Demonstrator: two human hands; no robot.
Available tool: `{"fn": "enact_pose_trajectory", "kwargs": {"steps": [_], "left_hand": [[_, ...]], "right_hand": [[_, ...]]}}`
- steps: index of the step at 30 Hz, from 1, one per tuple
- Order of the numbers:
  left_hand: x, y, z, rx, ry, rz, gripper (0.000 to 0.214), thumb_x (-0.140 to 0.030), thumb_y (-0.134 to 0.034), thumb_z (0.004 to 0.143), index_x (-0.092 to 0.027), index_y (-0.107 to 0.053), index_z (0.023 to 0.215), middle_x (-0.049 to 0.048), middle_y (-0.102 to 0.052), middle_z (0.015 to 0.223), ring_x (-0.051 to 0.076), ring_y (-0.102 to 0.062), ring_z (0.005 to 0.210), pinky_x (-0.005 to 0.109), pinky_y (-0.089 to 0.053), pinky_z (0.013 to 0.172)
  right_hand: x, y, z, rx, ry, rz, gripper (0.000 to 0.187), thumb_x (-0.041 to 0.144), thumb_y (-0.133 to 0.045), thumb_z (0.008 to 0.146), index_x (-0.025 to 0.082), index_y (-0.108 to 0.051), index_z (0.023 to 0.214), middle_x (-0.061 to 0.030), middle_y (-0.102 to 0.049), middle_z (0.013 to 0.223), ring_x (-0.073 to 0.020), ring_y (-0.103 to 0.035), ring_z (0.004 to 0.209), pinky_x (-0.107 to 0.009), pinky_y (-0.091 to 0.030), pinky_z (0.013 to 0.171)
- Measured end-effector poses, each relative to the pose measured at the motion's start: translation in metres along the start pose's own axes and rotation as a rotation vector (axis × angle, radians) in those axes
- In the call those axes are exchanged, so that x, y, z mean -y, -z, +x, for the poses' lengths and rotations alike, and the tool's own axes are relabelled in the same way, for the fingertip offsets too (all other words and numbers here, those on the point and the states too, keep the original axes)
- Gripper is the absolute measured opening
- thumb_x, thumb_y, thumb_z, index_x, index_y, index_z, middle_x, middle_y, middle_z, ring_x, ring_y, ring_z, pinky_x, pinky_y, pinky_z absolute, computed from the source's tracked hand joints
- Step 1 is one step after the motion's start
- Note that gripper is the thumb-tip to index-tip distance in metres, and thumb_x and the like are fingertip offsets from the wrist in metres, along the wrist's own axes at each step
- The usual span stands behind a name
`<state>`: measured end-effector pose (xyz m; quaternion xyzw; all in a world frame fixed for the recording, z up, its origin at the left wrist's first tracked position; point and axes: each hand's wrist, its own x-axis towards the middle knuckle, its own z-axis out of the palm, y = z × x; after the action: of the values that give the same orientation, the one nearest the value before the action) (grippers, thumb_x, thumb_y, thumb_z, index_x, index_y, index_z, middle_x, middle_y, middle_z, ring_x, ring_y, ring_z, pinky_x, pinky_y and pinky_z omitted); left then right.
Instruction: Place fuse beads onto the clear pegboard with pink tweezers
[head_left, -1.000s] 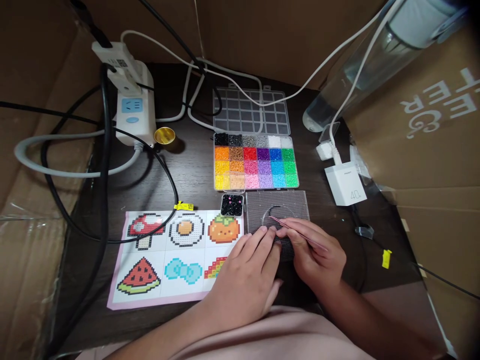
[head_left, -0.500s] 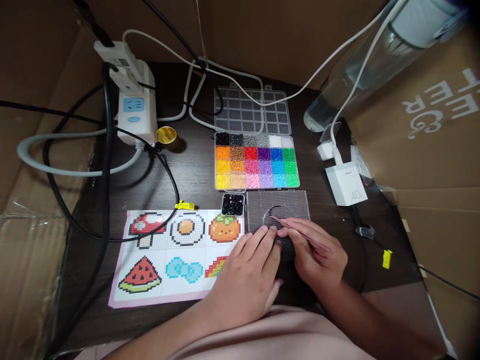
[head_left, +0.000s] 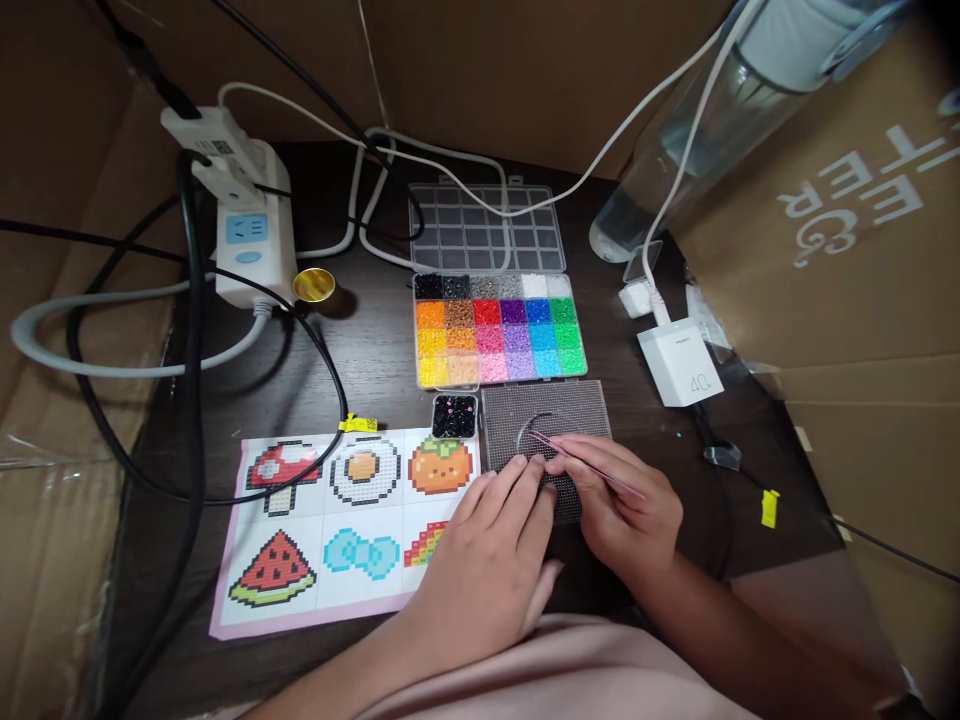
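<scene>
My right hand [head_left: 630,500] is closed around a pair of pink tweezers [head_left: 592,468], whose tips point at a clear pegboard [head_left: 502,402]. Near the tips, a short dark arc of beads [head_left: 553,416] curves on the pegs; whether the tweezers pinch a bead is too small to tell. My left hand [head_left: 487,560] lies flat with its fingers stretched out, fingertips on the near left of the pegboard. It partly covers a pattern sheet [head_left: 321,605] with pixel pictures. A small box of black beads [head_left: 454,418], with a few pink ones, sits at the pegboard's left corner.
Behind the pegboard stands an open sorting case [head_left: 501,330] of coloured beads. A power strip [head_left: 259,240] with looping cables [head_left: 195,370] and a gold cap [head_left: 314,286] are on the left. A white charger [head_left: 681,362] and clear bottle [head_left: 667,170] stand right, between cardboard walls.
The camera view has shifted a little, so most things sit slightly further left. Both hands keep nearly the same pose over the pegboard, and the tweezers stay in my right hand.
</scene>
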<state>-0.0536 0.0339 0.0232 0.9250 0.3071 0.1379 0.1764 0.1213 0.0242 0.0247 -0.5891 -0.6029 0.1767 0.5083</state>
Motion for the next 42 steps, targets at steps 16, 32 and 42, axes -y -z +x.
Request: {"fn": "enact_pose_trajectory", "kwargs": {"steps": [16,32,42], "left_hand": [[-0.0003,0.0003,0.0005,0.009,0.003,-0.002,0.056,-0.037,-0.057,0.09,-0.009,-0.049,0.138,0.0161,-0.05,0.145,0.032,-0.045,0.134,0.046,-0.039,0.108],[-0.0001,0.0017,0.0013,0.024,-0.002,0.005,0.057,-0.038,-0.056,0.091,-0.009,-0.048,0.14,0.0162,-0.047,0.148,0.033,-0.043,0.135,0.047,-0.04,0.108],[-0.0006,0.0022,0.0008,0.027,0.008,-0.011,0.056,-0.037,-0.058,0.09,-0.01,-0.048,0.138,0.0163,-0.048,0.147,0.032,-0.043,0.136,0.046,-0.039,0.109]], "right_hand": [[0.001,0.0016,-0.0009,0.006,0.012,-0.022,0.033,-0.001,-0.062,0.084,0.02,-0.074,0.106,-0.003,-0.078,0.084,-0.0176,-0.074,0.091,-0.03,-0.061,0.085],[0.0025,0.0005,0.0011,-0.021,-0.012,-0.017,0.028,0.004,-0.061,0.086,0.022,-0.075,0.102,-0.0035,-0.078,0.083,-0.02,-0.076,0.087,-0.034,-0.064,0.08],[0.0007,0.0007,-0.0008,-0.027,-0.032,-0.021,0.03,0.004,-0.062,0.086,0.022,-0.075,0.105,-0.0034,-0.078,0.085,-0.0192,-0.075,0.089,-0.033,-0.063,0.082]]}}
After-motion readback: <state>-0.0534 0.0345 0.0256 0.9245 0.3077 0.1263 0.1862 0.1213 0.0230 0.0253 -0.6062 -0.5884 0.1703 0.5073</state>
